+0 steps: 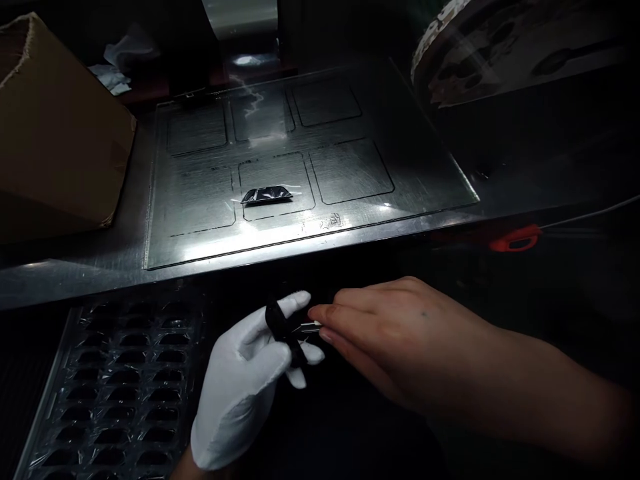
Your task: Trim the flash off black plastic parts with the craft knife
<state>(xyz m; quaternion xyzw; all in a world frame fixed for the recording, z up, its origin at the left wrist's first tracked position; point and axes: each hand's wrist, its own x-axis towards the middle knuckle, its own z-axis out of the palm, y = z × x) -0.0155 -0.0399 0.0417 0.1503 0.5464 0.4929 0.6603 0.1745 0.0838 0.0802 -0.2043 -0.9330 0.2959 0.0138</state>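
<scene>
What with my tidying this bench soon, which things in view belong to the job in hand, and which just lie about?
In use:
black piece, in the gloved left hand
slim tool, in the right hand
probably the tray and shiny piece

Apparently lying about:
box
crumpled scrap
red thing

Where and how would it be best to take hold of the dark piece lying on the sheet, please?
I'd probably pinch the dark piece by its short, slanted ends, from above on the near side. It lies lengthwise left to right on the sheet, with nothing over it, and the gloved left hand and bare right hand are both on that side.
</scene>
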